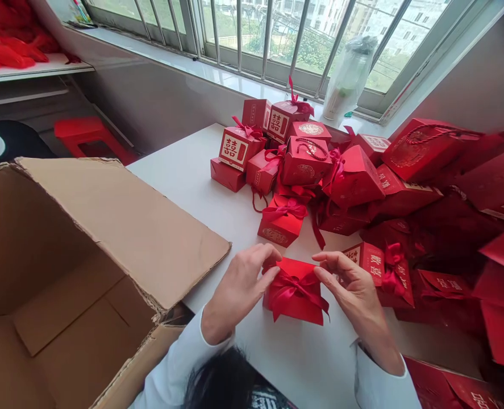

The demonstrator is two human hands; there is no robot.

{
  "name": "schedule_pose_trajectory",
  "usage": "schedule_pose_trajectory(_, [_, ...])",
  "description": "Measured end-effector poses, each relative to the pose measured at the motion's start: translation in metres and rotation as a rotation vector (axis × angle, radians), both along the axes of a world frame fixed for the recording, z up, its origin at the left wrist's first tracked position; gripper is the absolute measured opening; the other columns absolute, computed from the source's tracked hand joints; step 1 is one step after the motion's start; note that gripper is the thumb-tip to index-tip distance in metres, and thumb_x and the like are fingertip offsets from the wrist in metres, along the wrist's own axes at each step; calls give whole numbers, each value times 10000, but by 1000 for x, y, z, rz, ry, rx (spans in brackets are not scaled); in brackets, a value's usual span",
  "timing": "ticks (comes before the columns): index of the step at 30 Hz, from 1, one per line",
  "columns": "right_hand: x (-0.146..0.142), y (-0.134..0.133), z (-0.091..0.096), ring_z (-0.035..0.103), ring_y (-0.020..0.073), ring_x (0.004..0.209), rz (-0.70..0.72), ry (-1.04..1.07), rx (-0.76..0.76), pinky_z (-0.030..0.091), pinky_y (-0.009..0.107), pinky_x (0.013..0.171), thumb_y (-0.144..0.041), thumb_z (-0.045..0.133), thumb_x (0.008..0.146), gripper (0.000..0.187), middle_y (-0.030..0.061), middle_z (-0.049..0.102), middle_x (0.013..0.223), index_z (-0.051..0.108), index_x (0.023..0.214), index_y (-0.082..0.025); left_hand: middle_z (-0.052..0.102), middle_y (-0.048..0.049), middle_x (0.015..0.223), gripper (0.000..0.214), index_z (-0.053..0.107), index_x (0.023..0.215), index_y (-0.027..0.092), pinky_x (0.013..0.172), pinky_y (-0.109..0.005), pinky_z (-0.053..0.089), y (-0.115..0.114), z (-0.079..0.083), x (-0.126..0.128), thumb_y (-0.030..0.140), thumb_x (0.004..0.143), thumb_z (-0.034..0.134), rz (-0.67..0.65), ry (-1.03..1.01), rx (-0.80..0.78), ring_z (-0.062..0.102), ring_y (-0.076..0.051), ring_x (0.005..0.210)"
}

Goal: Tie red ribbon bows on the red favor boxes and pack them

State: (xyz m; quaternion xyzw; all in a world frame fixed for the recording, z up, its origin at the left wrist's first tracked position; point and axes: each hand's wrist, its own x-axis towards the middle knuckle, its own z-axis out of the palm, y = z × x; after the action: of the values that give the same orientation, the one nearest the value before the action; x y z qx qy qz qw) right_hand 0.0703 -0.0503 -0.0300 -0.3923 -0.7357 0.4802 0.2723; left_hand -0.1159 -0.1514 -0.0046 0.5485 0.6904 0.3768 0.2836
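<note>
A small red gift box tied with a shiny red ribbon bow sits on the white table in front of me. My left hand has its thumb and curled fingers at the box's upper left corner. On the opposite side, the thumb and fingers of my right hand hold the upper right corner. The ribbon's tails hang over the near face. Just beyond it stands another red box with a bow. A box with gold lettering lies right behind my right hand.
An open cardboard box stands at left, one flap reaching over the white table. Red boxes are piled at the back and right. A plastic-covered bottle stands on the windowsill; a red stool is beyond the table.
</note>
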Motion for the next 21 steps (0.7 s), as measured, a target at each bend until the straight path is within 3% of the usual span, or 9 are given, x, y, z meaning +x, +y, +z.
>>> schedule_pose_trajectory(5, [1,0,0,562,159,720,40,-30,2,452,257,640,-393,590,847,227,22,609,780,633,976,-211,629,-1,835,177,593,823,207,712,-270,416,5,-1,0,175,906,440,50,171,0,587,-156,776])
schedule_pose_trajectory(11, [0,-2,0,566,165,727,51,-41,10,446,266,645,-398,567,862,238,23,616,790,633,1000,-216,601,-21,919,97,559,908,216,683,-283,425,-3,-4,3,295,891,506,117,281,-67,584,-179,778])
schedule_pose_trajectory(14, [-2,-2,1,561,156,712,57,-54,30,437,260,646,-378,571,860,212,12,619,786,634,988,-221,603,-14,823,130,562,824,202,647,-282,410,-3,-5,5,213,893,452,118,314,-117,579,-165,693])
schedule_pose_trajectory(21, [0,0,0,548,156,682,29,-79,57,420,264,625,-380,564,861,218,5,615,753,634,993,-221,705,21,791,167,668,769,210,581,-229,393,3,5,3,190,847,521,102,-7,-46,583,-133,683])
